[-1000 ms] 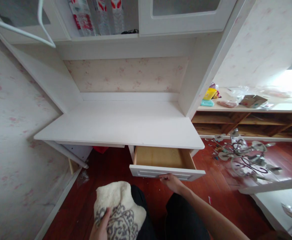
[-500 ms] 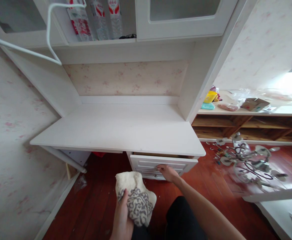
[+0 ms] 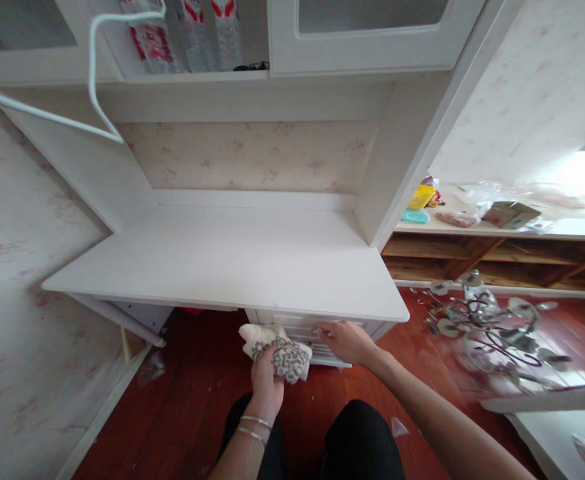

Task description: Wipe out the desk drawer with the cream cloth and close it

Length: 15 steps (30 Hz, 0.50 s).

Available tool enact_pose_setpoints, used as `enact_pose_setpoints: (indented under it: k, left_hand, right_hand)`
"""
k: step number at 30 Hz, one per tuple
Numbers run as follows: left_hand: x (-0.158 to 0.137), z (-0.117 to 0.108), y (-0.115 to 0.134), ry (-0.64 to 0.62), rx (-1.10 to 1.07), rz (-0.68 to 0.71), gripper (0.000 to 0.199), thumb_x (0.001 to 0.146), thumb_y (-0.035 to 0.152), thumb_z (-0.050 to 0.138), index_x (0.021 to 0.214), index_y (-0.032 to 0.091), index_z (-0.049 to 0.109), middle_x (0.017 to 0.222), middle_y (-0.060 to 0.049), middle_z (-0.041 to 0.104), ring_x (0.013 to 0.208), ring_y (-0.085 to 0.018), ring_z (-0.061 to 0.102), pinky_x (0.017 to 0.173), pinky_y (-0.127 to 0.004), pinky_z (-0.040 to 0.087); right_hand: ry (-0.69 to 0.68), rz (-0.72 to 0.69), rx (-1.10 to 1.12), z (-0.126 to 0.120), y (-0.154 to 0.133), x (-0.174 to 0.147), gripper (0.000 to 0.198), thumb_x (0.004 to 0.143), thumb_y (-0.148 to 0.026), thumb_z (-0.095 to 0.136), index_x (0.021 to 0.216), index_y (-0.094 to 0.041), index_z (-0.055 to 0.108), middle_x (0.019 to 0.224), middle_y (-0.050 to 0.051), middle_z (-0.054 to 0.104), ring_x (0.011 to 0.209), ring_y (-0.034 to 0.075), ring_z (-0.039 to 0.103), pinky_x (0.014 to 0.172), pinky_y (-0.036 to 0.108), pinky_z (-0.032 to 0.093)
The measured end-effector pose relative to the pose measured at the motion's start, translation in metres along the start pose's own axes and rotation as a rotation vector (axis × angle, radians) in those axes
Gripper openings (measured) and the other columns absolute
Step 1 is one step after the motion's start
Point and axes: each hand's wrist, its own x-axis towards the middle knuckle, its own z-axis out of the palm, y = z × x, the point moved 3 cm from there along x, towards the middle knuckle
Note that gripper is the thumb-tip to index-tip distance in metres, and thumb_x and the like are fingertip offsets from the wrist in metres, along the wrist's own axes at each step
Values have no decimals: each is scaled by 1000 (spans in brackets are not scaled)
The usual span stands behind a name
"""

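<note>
A white desk [image 3: 232,267] fills the middle of the view, with a white drawer [image 3: 292,321] pushed in under its right front edge. My right hand [image 3: 346,340] rests its fingers on the drawer front, just below the desktop. My left hand [image 3: 266,379] grips a cream cloth with a grey pattern [image 3: 277,348] and holds it up close to the drawer front, to the left of my right hand. Two bangles sit on my left wrist.
Plastic bottles [image 3: 182,33] stand on the shelf above the desk, beside a glazed cabinet door [image 3: 372,33]. A white hanger [image 3: 92,80] hangs at upper left. A chandelier [image 3: 492,320] lies on the red wooden floor at right, below a cluttered wooden shelf [image 3: 497,233].
My right hand has pushed the open drawer shut under the desktop. My left hand has lifted the cloth from my lap up to the drawer front.
</note>
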Motion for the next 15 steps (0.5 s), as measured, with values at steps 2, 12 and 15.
enact_pose_setpoints:
  k: [2, 12, 15]
  left_hand:
    - [12, 18, 2, 30, -23, 44, 29, 74, 8, 65, 103, 13, 63, 98, -10, 69, 86, -19, 68, 78, -33, 56]
    - [14, 60, 20, 23, -57, 70, 29, 71, 7, 61, 98, 18, 63, 89, -3, 68, 78, -15, 65, 73, -28, 54]
    - [-2, 67, 23, -35, -78, 65, 28, 71, 7, 58, 97, 17, 63, 88, -4, 67, 83, -17, 66, 78, -30, 54]
  right_hand:
    - [196, 20, 81, -36, 18, -10, 34, 93, -45, 41, 115, -36, 66, 107, 1, 72, 103, 23, 64, 88, 31, 46]
    - [491, 776, 244, -100, 125, 21, 54, 92, -46, 28, 137, -19, 43, 136, 22, 47, 121, 37, 49, 95, 54, 40]
    - [496, 814, 132, -81, 118, 28, 54, 94, -47, 21, 133, -20, 45, 130, 21, 50, 119, 39, 49, 92, 57, 40]
